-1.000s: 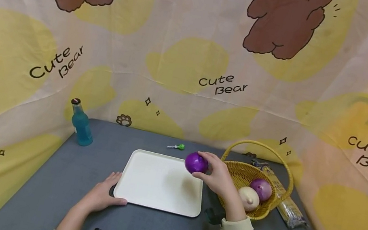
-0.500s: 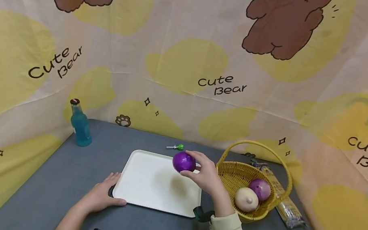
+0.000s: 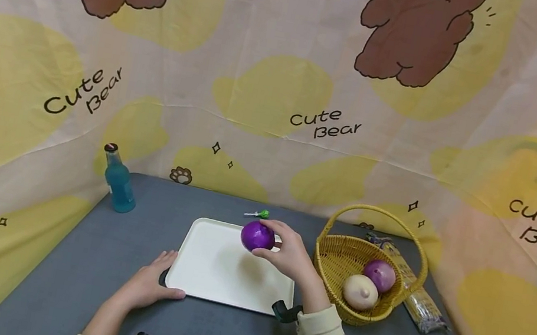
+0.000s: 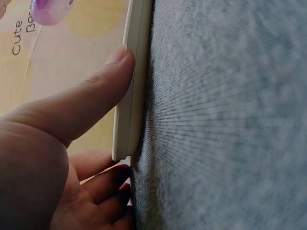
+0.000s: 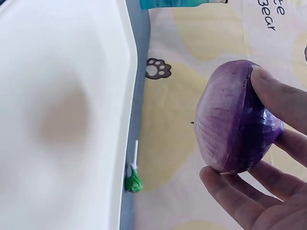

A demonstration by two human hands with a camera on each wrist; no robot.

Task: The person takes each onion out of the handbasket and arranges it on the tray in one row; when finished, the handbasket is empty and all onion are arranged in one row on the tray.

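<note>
A glossy purple onion [image 3: 257,236] hangs above the white tray [image 3: 226,283]. My right hand [image 3: 288,252] holds it between thumb and fingers. In the right wrist view the onion [image 5: 235,117] shows a paler half and a dark half, and its shadow falls on the tray [image 5: 29,182]. At the tray's near left corner rests my left hand [image 3: 147,285]. In the left wrist view, the thumb of that hand [image 4: 72,103] lies straight against the rim of the tray [image 4: 129,96], with the fingers beside the corner, partly hidden.
A yellow wicker basket [image 3: 326,270] on the right contains a purple onion [image 3: 379,276] and a white one [image 3: 361,292]. Behind it lies a long clear-and-yellow package [image 3: 420,299]. A green lollipop [image 3: 260,214] is past the tray; a blue bottle [image 3: 119,186] stands far left.
My right hand has carried the purple onion leftward, from the tray's right edge to above its far middle. My left hand has stayed at the tray corner.
</note>
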